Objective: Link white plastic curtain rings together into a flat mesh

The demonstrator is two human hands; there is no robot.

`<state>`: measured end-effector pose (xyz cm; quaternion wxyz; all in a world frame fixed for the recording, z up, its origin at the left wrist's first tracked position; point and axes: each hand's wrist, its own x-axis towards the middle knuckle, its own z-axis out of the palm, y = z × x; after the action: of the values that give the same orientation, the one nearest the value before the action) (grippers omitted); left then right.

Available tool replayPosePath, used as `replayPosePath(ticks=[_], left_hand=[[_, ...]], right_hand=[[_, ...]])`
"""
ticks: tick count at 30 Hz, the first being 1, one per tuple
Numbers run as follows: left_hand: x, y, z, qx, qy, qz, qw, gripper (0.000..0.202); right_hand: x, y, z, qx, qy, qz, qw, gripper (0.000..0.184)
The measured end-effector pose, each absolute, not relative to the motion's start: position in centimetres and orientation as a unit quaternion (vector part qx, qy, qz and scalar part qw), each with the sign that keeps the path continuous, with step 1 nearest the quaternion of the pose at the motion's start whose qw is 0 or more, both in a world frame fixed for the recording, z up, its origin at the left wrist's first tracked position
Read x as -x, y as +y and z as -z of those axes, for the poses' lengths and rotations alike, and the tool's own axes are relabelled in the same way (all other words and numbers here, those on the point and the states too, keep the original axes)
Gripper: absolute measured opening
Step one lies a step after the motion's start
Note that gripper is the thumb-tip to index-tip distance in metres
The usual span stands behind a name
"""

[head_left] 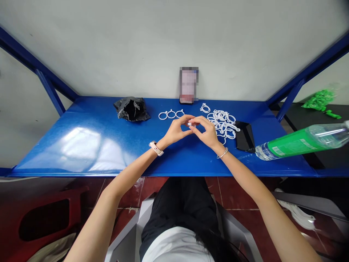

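Observation:
My left hand (177, 130) and my right hand (206, 131) meet over the middle of the blue table (147, 153). Their fingertips pinch a white plastic curtain ring (189, 124), of which only a small part shows; the fingers hide the rest. Right beside my right hand lies a heap of white curtain rings (222, 122), each with a small eyelet. Three more rings (171, 114) are lined up in a row behind my left hand. A little behind the heap sits a small separate group of rings (205, 107).
A crumpled black plastic bag (132, 109) gapes at the back left. One phone (188, 85) leans upright on the wall; a dark phone (244, 136) lies right of the heap. A green-labelled bottle (300, 142) is at the right, with green pieces in plastic (320, 100) beyond.

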<state>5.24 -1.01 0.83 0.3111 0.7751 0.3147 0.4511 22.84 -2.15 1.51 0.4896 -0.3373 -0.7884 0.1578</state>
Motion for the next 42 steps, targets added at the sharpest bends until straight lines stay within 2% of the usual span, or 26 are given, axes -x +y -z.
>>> replayPosePath(ticks=[3,8,13,16,20,26,32,37,42], left_hand=[[-5.4,-1.2,-0.9,-0.789,0.321,-0.440,0.285,0.039],[-5.2,-1.1,-0.8,-0.807,0.315,-0.435,0.246,0.043],[-4.8,-0.8,-0.8,-0.800,0.322,-0.461,0.209,0.029],[-4.8,-0.8,-0.9,-0.788,0.324,-0.471,0.228,0.032],[-4.8,-0.8,-1.2,-0.769,0.337,-0.478,0.258,0.039],[-4.6,-0.8,-1.6,-0.748,0.336,-0.491,0.293,0.042],[-4.5,-1.0,-2.3,-0.734,0.332,-0.500,0.319,0.037],[-4.4,-1.2,-2.7,-0.773,0.309,-0.515,0.203,0.025],[-4.1,-0.8,-2.0,-0.819,0.286,-0.494,0.060,0.018]], right_hand=[[-22.7,-2.4,-1.5,0.333,-0.795,-0.141,0.488,0.012],[-22.8,-2.1,-1.3,0.333,-0.804,-0.123,0.477,0.015],[-23.3,-1.7,-1.5,0.345,-0.797,-0.050,0.493,0.013],[-23.4,-1.7,-1.8,0.357,-0.785,-0.041,0.504,0.009],[-23.4,-1.7,-2.0,0.342,-0.799,-0.078,0.489,0.014],[-23.6,-1.7,-2.2,0.290,-0.831,-0.057,0.472,0.017],[-23.8,-2.0,-2.1,0.312,-0.830,-0.109,0.449,0.031],[-24.0,-2.1,-2.4,0.333,-0.817,-0.163,0.442,0.048],[-24.0,-1.8,-2.3,0.332,-0.824,-0.134,0.439,0.039]])
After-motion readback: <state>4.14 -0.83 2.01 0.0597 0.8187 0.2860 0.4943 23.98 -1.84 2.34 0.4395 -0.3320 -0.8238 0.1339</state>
